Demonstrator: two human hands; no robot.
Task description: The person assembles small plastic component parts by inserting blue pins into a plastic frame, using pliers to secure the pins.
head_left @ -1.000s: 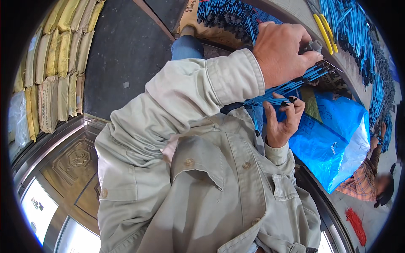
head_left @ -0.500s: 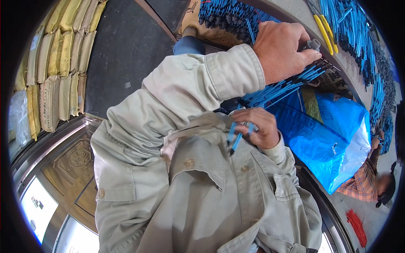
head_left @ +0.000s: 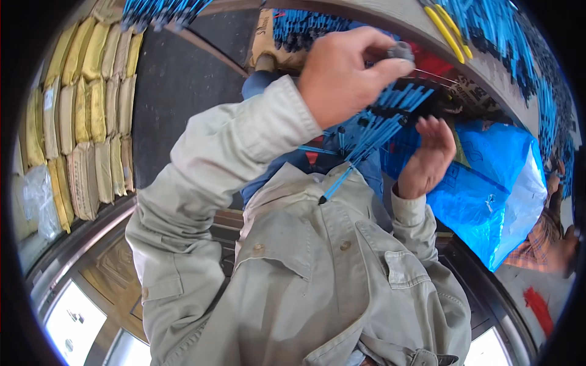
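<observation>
My left hand (head_left: 342,76) is raised near the bench edge, pinching a small dark grey ribbed piece (head_left: 401,53) between thumb and fingers. What lies inside its curled fingers is hidden. Lower and to the right, my right hand (head_left: 429,155) is empty, its fingers apart and slightly blurred. A loose bundle of thin blue sticks with black ends (head_left: 381,128) lies across my lap between the hands. A few blue sticks (head_left: 336,183) reach from it onto my shirt front, black tips toward me. Thin wires (head_left: 434,75) stretch right from beside the grey piece.
The bench edge (head_left: 488,79) curves along the upper right, bearing yellow-handled pliers or cutters (head_left: 448,30) and more blue sticks (head_left: 497,36). A large blue bag (head_left: 470,195) stands right of my lap. Another person (head_left: 543,247) sits beyond it. Stacked yellow packages (head_left: 88,110) line the left.
My right hand has let go of the blue sticks it held, opened, and moved up and right. My left hand has moved left, still holding the grey piece.
</observation>
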